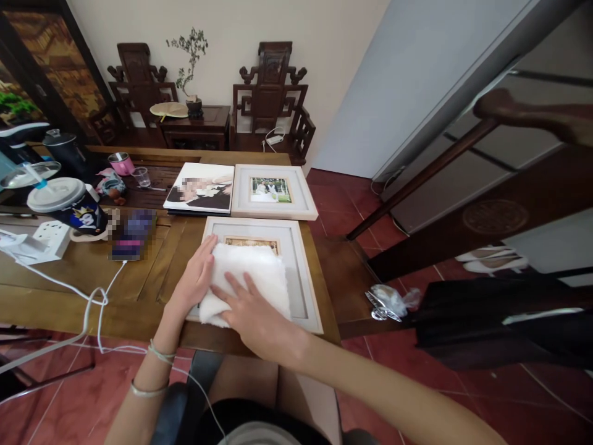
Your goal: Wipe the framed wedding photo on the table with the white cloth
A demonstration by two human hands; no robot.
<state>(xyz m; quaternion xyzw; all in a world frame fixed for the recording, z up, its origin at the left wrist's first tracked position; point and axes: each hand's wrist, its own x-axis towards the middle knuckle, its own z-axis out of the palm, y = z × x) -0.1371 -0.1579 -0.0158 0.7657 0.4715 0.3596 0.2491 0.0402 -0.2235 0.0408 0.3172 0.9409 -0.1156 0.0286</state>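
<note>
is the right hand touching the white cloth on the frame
Touching. The head view shows the right hand laid on top of the white cloth, its spread fingers resting across the fabric.

One head-worn camera looks forward and down from above and behind the left hand and right hand, near enough to include both forearms, reaching beyond the hands to a wall

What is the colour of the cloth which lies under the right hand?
The cloth under the right hand is white, seen best in the head view.
</note>
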